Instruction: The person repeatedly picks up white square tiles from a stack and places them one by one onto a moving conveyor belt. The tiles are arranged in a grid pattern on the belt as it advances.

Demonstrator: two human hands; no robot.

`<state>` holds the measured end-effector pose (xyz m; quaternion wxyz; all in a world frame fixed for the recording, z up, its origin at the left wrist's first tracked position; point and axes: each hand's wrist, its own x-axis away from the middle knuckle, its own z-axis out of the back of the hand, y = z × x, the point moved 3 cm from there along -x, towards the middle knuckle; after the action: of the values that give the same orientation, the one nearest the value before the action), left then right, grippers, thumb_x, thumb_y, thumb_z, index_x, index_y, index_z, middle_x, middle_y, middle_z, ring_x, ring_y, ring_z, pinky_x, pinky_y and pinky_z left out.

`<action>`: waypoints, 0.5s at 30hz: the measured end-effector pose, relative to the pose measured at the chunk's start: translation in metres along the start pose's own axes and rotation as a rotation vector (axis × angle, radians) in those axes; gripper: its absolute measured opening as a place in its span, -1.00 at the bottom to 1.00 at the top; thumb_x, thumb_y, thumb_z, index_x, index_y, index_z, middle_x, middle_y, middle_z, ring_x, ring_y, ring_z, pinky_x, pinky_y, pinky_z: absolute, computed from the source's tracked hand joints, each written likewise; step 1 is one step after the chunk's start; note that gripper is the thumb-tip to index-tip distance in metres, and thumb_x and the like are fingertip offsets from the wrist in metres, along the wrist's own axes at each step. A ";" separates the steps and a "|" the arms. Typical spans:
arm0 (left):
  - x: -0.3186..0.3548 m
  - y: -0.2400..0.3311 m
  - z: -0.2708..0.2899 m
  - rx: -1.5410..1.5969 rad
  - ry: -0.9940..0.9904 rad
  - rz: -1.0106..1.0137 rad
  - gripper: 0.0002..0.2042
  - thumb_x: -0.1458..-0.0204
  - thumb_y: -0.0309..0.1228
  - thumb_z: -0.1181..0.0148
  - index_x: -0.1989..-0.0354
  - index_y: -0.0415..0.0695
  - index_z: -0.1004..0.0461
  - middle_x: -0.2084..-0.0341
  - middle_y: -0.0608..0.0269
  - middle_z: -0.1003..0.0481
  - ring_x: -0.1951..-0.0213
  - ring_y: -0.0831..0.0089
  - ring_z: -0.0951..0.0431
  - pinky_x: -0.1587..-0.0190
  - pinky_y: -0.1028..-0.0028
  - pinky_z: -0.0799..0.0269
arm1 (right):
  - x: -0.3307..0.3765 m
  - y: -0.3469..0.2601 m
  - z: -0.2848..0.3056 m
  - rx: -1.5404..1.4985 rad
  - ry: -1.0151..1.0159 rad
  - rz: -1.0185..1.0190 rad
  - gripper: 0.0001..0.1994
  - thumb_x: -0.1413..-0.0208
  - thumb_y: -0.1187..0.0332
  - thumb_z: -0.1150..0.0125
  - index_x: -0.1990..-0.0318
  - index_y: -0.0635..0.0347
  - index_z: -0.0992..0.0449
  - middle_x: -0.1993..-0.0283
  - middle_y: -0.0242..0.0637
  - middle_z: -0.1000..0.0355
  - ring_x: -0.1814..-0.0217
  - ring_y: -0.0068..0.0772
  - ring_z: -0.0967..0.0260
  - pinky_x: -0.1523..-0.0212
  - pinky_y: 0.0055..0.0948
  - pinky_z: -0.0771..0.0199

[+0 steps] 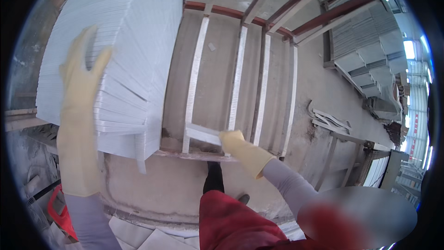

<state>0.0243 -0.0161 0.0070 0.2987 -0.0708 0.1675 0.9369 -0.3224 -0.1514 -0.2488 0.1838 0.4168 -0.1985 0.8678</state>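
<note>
My left hand (82,71), in a long cream rubber glove, reaches over a tall stack of thin white slabs (148,32) on the left. Its thumb and fingers are spread at the stack's edge; I cannot tell whether they press on it. Near the stack's front, a few slabs fan apart, and one narrow piece (140,153) hangs down at the corner. In the middle, my right hand (237,146), gloved the same way, is closed around the end of a short white strip (202,134). The strip lies across the near part of a rack's white-topped bars (194,83).
Dark red metal beams (270,27) cross the rack's far side. More stacked slabs (365,46) stand at the far right. Curved white offcuts (328,119) lie on the floor. Bottom left, a red plastic object (60,213) sits near broken white pieces (157,238).
</note>
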 end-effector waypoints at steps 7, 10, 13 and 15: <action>0.004 0.008 0.011 0.076 -0.028 -0.149 -0.48 -0.09 -0.32 -0.11 -0.24 -0.19 -0.24 -0.23 0.04 -0.24 -0.29 0.20 -0.16 -0.32 0.33 0.01 | 0.125 0.052 -0.070 -0.256 -0.003 -0.146 -0.72 0.19 0.38 -0.23 0.22 0.14 -0.56 0.24 -0.11 -0.54 0.15 -0.11 -0.52 0.13 -0.19 -0.51; -0.003 -0.006 -0.001 0.624 -0.133 0.139 -0.49 -0.17 -0.32 -0.04 -0.26 -0.28 -0.17 -0.22 -0.03 -0.22 -0.26 0.19 -0.18 -0.29 0.32 -0.06 | 0.179 0.077 -0.101 -0.445 0.032 -0.216 -0.66 0.20 0.37 -0.25 0.15 0.12 -0.54 0.19 -0.14 -0.53 0.12 -0.12 -0.51 0.11 -0.20 -0.50; 0.044 0.068 -0.002 0.169 -0.072 -0.244 -0.52 -0.20 -0.28 0.01 -0.23 -0.29 -0.21 -0.21 -0.04 -0.25 -0.25 0.14 -0.21 -0.29 0.30 -0.06 | 0.266 0.101 -0.121 -0.547 0.028 -0.306 -0.61 0.20 0.41 -0.24 0.08 0.12 -0.50 0.12 -0.16 -0.51 0.07 -0.13 -0.49 0.11 -0.22 -0.50; 0.124 0.112 -0.054 0.269 -0.153 -0.443 -0.56 -0.18 -0.30 -0.01 -0.19 -0.28 -0.28 -0.15 -0.06 -0.31 -0.18 0.14 -0.29 -0.23 0.31 -0.16 | 0.320 0.110 -0.129 -0.604 -0.020 -0.358 -0.62 0.19 0.45 -0.23 0.10 0.16 -0.50 0.11 -0.14 -0.50 0.06 -0.15 -0.49 0.11 -0.23 -0.50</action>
<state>-0.1400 -0.0544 -0.0424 0.5149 0.0056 0.2480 0.8206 -0.6470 -0.1322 -0.0896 0.4462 0.3803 -0.3718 0.7198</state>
